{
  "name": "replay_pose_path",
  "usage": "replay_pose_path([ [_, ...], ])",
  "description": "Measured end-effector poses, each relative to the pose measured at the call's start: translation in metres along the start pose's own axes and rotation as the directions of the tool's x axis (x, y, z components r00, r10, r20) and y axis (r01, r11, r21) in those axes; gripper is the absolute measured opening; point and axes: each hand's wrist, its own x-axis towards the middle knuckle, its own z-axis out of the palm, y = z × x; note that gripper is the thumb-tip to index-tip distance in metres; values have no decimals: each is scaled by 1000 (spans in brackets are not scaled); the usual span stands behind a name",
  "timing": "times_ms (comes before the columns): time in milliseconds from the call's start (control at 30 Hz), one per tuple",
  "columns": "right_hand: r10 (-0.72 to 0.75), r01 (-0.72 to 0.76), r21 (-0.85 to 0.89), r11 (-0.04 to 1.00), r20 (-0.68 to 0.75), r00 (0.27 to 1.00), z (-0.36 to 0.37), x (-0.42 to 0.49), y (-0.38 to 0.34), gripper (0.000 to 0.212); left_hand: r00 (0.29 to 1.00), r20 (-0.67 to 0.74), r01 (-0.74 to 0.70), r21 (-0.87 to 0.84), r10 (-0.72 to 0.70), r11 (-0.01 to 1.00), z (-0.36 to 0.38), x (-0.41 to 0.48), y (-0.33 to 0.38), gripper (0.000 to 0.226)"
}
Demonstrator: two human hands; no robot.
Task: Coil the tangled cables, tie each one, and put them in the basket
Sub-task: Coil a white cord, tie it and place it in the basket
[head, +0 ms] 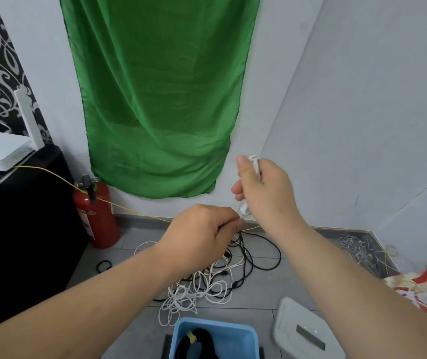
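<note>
so, my right hand (264, 187) is raised with its fingers curled round a few turns of the thin white cable (255, 163), while my left hand (202, 231) just below pinches what looks like the same cable between thumb and fingertips. its slack runs down to the tangled heap of white and black cables (207, 283) on the grey tiled floor. i judge i'm early in coiling this one, with a black coiled cable with a yellow tie (202, 342) already in the light blue plastic basket (181, 330); next i'd need to draw slack free of the heap without tightening a knot and lay another even loop into my right hand.
</note>
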Motion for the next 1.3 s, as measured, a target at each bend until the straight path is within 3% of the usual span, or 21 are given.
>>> replay_pose_path([
  [67, -126, 139, -168, 976, 84, 988, 5, -3, 2, 44, 999, 34, 1, 53, -2, 999, -2, 1, 4, 39],
  [167, -148, 213, -341, 916, 205, 967, 6, -3, 5, 49, 993, 92, 67, 115, -78, 991, -15, 4, 0, 46],
  [233, -104, 202, -415, 887, 246, 964, 1, -1, 9, 50, 978, 172, 105, 71, -115, 992, -30, 6, -10, 39],
  [333, 5, 133, -443, 887, 296, 955, -5, 1, 14, 49, 946, 281, 206, -139, -161, 969, -49, 4, -20, 16],
  [467, 129, 126, -477, 870, 467, 875, -3, -8, 14, 45, 979, 179, 110, -53, -99, 993, -52, 3, -25, 15],
  [667, 214, 3, -325, 946, 629, 748, -6, -16, 4, 39, 980, 136, 147, -10, -144, 989, -55, 5, -23, 34],
  [867, 236, -311, -48, 949, 760, 605, -7, -25, -9, 40, 945, 226, 295, -267, -238, 917, -61, 6, -16, 50],
  [1000, 331, -497, 41, 867, 698, 635, -7, -25, -20, 42, 901, 347, 422, -561, -261, 712, -64, 3, -25, 37],
  [1133, 394, -645, 212, 734, 641, 659, -9, -22, -22, 47, 894, 394, 442, -708, -211, 551, -68, 4, -39, 24],
  [1300, 336, -714, 367, 596, 694, 637, -11, -19, -22, 52, 892, 358, 453, -720, -277, 526, -60, 8, -42, 13],
])
